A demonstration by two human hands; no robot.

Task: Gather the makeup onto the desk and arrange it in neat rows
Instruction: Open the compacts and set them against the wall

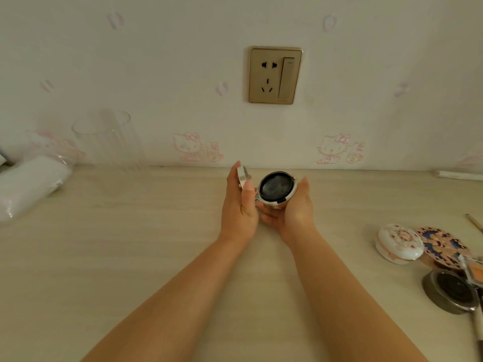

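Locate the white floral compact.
Head view, far right of the desk: the white floral compact lies closed against the patterned round case, clear of both hands.

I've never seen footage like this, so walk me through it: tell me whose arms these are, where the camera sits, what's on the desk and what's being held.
There is no machine here: a person wears one wide-angle camera on the head, looking down at their own bare arms. The left hand holds a small white lid. The right hand cups a round silver compact with a dark top. Both are above the pale wooden desk. At the right edge lie a white flowered compact, a round blue-and-peach patterned case and a grey round compact. At the left stand a clear glass vase and a white plastic-wrapped pack.
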